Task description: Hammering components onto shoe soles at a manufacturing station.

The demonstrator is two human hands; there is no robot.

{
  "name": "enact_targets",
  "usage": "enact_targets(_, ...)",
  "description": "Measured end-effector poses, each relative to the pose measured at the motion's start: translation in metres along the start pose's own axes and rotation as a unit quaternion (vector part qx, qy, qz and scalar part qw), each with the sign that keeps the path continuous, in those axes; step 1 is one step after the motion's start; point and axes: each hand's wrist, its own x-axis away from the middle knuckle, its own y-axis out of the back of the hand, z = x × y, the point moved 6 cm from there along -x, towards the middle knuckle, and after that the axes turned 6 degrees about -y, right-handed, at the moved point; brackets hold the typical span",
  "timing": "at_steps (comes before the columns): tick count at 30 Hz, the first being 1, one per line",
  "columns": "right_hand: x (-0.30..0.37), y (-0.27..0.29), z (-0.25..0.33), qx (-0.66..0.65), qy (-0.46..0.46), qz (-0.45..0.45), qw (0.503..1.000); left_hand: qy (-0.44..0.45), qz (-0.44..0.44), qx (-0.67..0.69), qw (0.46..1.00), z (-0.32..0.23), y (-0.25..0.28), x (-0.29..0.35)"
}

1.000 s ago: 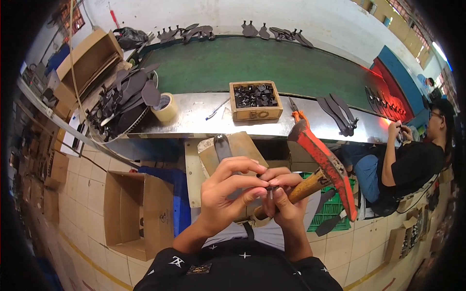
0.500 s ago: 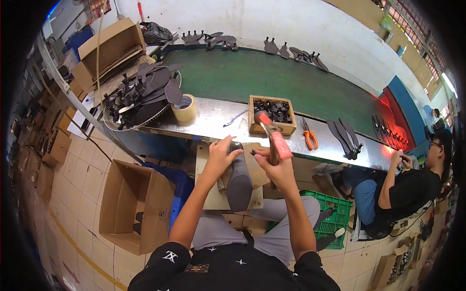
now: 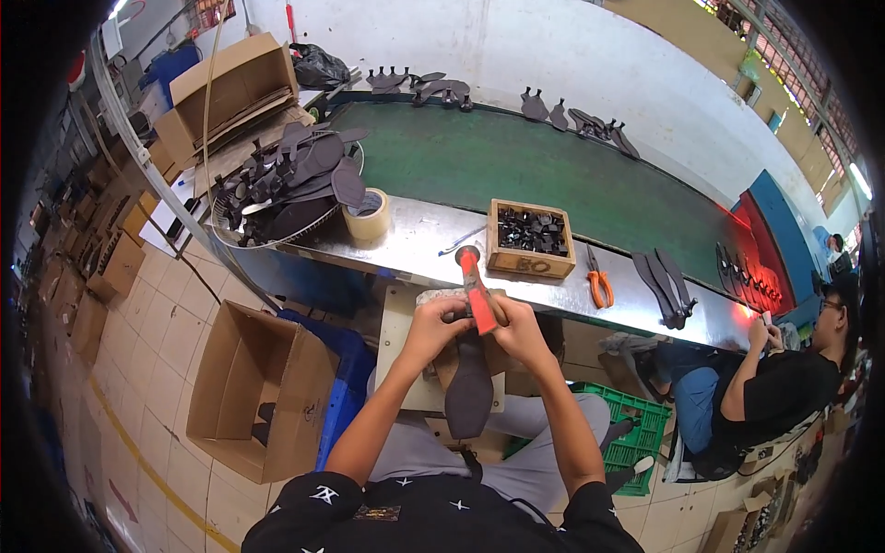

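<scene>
A dark grey shoe sole (image 3: 469, 396) lies over the work stand (image 3: 392, 332) in front of me, its broad forepart toward my body. My left hand (image 3: 437, 330) is closed around its far, heel end. My right hand (image 3: 522, 334) grips a hammer (image 3: 477, 300) with a red part, held just above that end, its dark round head pointing away from me. Fingertips of both hands come close together there. The hammer and fingers hide the heel end, and any small piece between the fingers cannot be made out.
On the metal ledge stand a wooden box (image 3: 530, 264) of small black pieces, orange-handled pliers (image 3: 599, 286), a tape roll (image 3: 367, 219) and a basket (image 3: 277, 241) heaped with soles. Beyond runs a green conveyor belt (image 3: 516, 166). A cardboard box (image 3: 309, 396) stands left; a co-worker (image 3: 784, 369) sits right.
My right hand, with the hammer and a small black piece earlier seen at its fingertips, has moved left to the heel end. My left hand has curled closed there. The view has shifted slightly.
</scene>
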Motion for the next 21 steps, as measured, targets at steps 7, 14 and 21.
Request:
enact_targets(7, -0.002, 0.019, 0.037, 0.054, 0.182, -0.055, 0.98, 0.077, 0.045, 0.006, 0.996, -0.016, 0.006, -0.004)
enact_targets(14, 0.065, 0.027, 0.058, -0.105, -0.071, -0.135, 0.983, 0.026, 0.023, 0.091, 0.995, -0.004, 0.002, -0.003)
enact_targets(21, 0.078, 0.028, 0.075, 0.032, -0.016, -0.086, 0.996, 0.045, 0.026, 0.083, 0.995, -0.014, 0.004, -0.004)
